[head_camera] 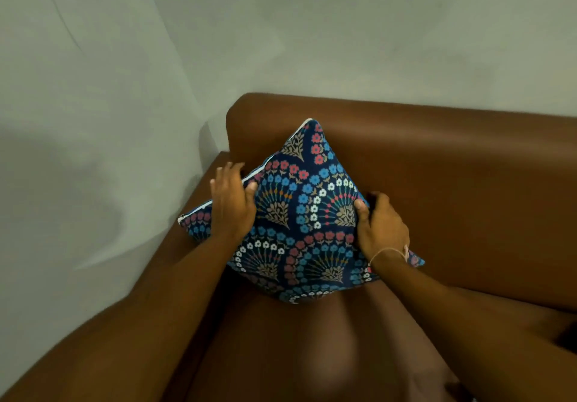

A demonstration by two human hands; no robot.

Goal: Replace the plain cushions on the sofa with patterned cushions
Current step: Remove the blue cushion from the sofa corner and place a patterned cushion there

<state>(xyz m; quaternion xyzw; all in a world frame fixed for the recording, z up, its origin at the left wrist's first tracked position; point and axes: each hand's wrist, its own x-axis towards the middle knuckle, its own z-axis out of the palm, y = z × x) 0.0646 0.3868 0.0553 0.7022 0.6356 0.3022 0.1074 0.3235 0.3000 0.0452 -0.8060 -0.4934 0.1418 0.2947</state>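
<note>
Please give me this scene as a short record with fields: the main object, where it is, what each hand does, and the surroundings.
object: patterned cushion, dark blue with floral fans
position: standing on one corner in the sofa corner, against the backrest
left hand: grips the cushion's left edge
right hand: grips the right edge; thin bracelet on the wrist
plain cushions: none in view
surroundings: pale wall behind

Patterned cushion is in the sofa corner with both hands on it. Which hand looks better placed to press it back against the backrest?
Probably the left hand: it grips the patterned cushion's upper edge beside the armrest; the right hand grips lower.
</note>
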